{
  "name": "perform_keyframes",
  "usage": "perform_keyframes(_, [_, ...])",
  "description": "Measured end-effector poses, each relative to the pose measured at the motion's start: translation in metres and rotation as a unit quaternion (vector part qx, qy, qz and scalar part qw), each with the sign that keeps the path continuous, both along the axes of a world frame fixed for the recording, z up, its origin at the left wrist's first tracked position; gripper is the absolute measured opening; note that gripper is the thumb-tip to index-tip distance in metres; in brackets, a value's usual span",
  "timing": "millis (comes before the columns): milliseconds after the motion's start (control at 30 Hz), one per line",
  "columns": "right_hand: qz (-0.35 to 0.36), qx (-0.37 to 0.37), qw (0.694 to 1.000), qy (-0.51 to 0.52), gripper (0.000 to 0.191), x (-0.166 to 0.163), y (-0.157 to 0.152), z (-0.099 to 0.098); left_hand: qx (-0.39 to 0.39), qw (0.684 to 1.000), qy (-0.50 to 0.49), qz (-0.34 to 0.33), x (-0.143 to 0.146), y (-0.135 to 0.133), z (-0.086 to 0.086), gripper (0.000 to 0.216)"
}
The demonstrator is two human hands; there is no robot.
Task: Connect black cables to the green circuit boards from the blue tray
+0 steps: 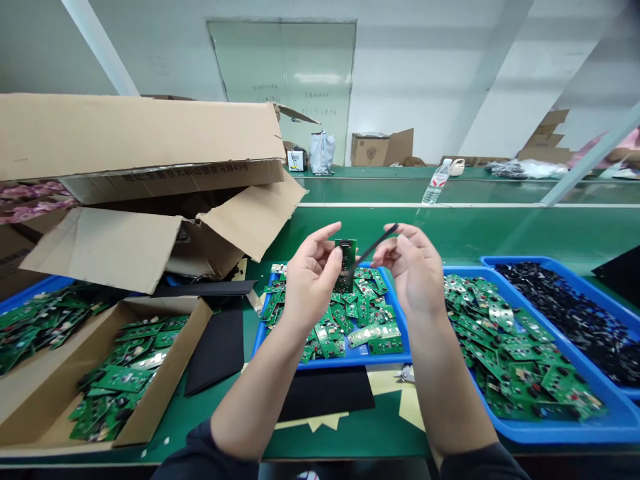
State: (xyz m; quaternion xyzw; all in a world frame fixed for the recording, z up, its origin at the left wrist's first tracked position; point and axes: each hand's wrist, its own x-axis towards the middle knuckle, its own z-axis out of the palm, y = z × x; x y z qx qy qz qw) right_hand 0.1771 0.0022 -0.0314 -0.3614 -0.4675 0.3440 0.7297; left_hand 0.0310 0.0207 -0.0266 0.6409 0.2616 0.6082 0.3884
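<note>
My left hand (316, 277) pinches a small green circuit board (345, 257) upright between thumb and fingers. A thin black strip (376, 244) slants up from the board's face to the fingertips of my right hand (414, 270), which are closed on its upper end. The strip's lower end meets or overlaps the board; I cannot tell whether it is stuck there. Below both hands lies a blue tray (340, 365) holding many loose circuit boards (327, 333), partly hidden by my left hand and forearm.
On the right, one blue tray (565, 433) holds more boards and another (515, 259) black parts. A cardboard box (165, 393) of boards stands left, below large open cartons (140, 137). Black sheets (325, 395) and scissors-like metal (407, 373) lie in front. A water bottle (437, 181) stands behind.
</note>
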Motion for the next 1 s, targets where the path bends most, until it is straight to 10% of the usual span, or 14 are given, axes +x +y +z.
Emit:
perform_keyframes(300, [0.031,-0.020,0.994,-0.099,0.083,-0.009,-0.010,-0.002,0.006,1.000,-0.013,0.008,0.002,0.000,-0.001,0.015])
perform_keyframes(700, [0.053,-0.033,0.989,-0.131,0.085,-0.006,-0.022,-0.001,-0.011,0.997,0.069,-0.017,-0.011,0.004,0.005,0.013])
perform_keyframes(1000, [0.075,-0.025,0.983,-0.165,0.073,-0.005,-0.021,0.006,0.173,0.981,0.083,0.017,-0.011,0.011,0.003,0.005])
